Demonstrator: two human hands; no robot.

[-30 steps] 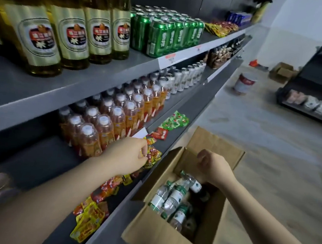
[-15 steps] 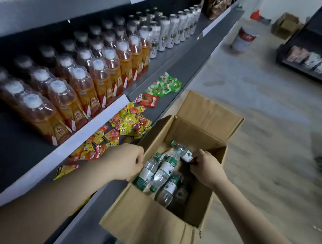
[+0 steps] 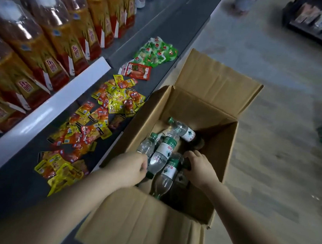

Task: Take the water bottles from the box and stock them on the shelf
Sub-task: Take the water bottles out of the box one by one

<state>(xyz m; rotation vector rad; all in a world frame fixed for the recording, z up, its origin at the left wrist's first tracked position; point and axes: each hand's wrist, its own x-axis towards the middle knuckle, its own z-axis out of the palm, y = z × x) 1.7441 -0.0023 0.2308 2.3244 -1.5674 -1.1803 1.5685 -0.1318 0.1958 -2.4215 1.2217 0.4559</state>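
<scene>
We have both hands down in the cardboard box, near its front wall. Our left hand curls its fingers at the base of a water bottle; our right hand bends over a dark cap (whether it truly grips, we cannot tell). The bottles lie jumbled on the box floor. We should take each by its body and lift straight up, clear of the rim. Beyond, snack packets litter the shelf along its front edge.
</scene>
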